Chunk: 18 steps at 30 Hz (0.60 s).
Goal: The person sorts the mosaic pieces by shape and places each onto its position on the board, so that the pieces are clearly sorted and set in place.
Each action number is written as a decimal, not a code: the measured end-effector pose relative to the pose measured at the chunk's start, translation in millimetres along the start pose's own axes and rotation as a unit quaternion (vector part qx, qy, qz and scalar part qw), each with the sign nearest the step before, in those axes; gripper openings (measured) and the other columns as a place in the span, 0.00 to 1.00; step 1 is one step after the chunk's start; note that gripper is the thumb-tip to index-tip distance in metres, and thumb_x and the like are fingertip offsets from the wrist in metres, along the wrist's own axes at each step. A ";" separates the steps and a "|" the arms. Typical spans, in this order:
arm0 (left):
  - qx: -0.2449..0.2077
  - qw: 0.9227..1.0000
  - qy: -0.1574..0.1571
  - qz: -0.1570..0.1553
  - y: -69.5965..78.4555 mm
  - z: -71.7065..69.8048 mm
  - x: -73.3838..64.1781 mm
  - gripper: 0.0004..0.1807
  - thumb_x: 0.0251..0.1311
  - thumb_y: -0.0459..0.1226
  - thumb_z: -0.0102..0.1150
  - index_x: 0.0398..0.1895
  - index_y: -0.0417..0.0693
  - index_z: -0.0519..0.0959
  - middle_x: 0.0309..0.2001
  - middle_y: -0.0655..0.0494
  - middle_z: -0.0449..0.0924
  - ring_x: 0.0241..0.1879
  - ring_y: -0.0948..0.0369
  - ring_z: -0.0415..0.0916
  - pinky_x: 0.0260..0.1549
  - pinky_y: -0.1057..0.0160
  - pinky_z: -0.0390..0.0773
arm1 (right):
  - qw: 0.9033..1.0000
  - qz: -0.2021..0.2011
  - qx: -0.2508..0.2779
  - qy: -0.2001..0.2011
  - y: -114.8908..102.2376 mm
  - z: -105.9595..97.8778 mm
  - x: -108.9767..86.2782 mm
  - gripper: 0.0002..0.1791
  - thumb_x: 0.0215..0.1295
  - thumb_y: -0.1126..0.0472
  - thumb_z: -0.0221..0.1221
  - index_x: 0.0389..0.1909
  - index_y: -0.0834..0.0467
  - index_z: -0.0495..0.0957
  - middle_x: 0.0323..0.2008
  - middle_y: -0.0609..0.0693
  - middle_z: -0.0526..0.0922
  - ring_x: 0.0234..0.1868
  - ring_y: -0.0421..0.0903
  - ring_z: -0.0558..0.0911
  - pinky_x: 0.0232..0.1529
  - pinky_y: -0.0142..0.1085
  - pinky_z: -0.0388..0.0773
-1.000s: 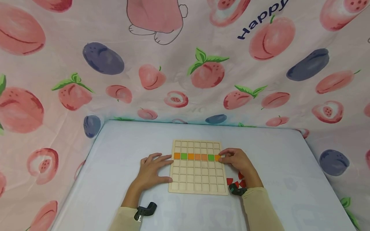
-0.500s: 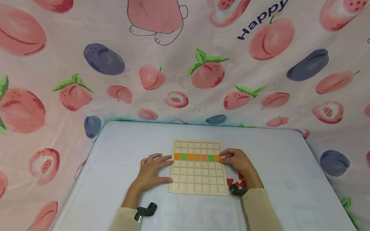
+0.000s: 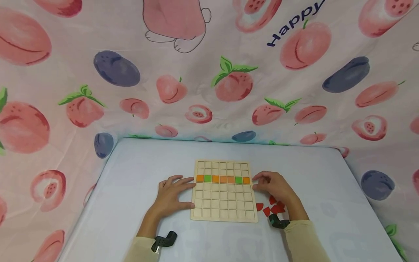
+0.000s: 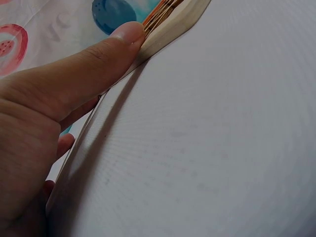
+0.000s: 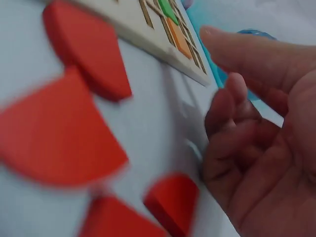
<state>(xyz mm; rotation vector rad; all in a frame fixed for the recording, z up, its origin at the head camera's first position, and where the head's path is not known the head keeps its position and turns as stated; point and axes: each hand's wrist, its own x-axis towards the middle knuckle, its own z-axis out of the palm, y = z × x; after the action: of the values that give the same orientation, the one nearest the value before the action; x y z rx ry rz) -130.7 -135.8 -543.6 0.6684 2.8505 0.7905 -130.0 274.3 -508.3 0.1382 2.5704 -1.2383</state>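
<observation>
A pale wooden grid board lies on the table, one row of its squares filled with orange and green tiles. My left hand is spread along the board's left side, thumb and fingertips at the edge. In the left wrist view the thumb lies against the wooden rim. Just off the board's right edge, beside the end orange tile, is my right hand. Its fingers are loosely bent and hold nothing. Several red wedge-shaped pieces lie under and in front of the right wrist.
The white table runs back to a hanging cloth printed with fruit. A black wrist camera sits on the left wrist and another black camera on the right, close to the red pieces.
My right hand has drawn back to the right from the last orange tile, off the board. More of the red pieces shows now. The left hand stays where it was.
</observation>
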 end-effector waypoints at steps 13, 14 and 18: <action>-0.002 1.000 0.002 0.003 0.8 0.2 -0.2 0.41 0.46 0.66 0.73 0.67 0.72 0.77 0.74 0.72 0.68 0.76 0.56 0.56 0.63 0.44 0.53 | 0.986 -0.040 -0.100 -0.126 2.2 -11.3 -23.6 0.12 0.51 0.57 0.78 0.36 0.45 0.88 0.39 0.45 0.82 0.44 0.46 0.76 0.43 0.39 0.76; -0.001 1.000 0.002 0.003 0.8 0.3 -0.3 0.41 0.46 0.66 0.73 0.67 0.72 0.77 0.74 0.72 0.68 0.76 0.56 0.56 0.63 0.44 0.53 | 0.984 -0.048 -0.105 -0.133 3.6 -11.1 -23.8 0.12 0.50 0.57 0.78 0.36 0.44 0.88 0.39 0.45 0.82 0.44 0.46 0.75 0.43 0.39 0.75; 0.002 1.000 0.004 0.003 0.8 0.1 -0.9 0.41 0.46 0.66 0.73 0.67 0.72 0.77 0.73 0.72 0.68 0.76 0.56 0.56 0.63 0.44 0.54 | 0.981 -0.065 -0.114 -0.144 6.3 -9.3 -23.6 0.14 0.47 0.57 0.79 0.34 0.42 0.87 0.37 0.45 0.80 0.41 0.47 0.73 0.38 0.38 0.74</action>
<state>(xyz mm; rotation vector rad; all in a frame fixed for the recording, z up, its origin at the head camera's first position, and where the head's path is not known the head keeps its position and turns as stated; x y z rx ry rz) -129.5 -135.6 -543.3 0.6753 2.8587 0.7906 -108.0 286.4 -500.6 -0.2419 2.4699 -0.9152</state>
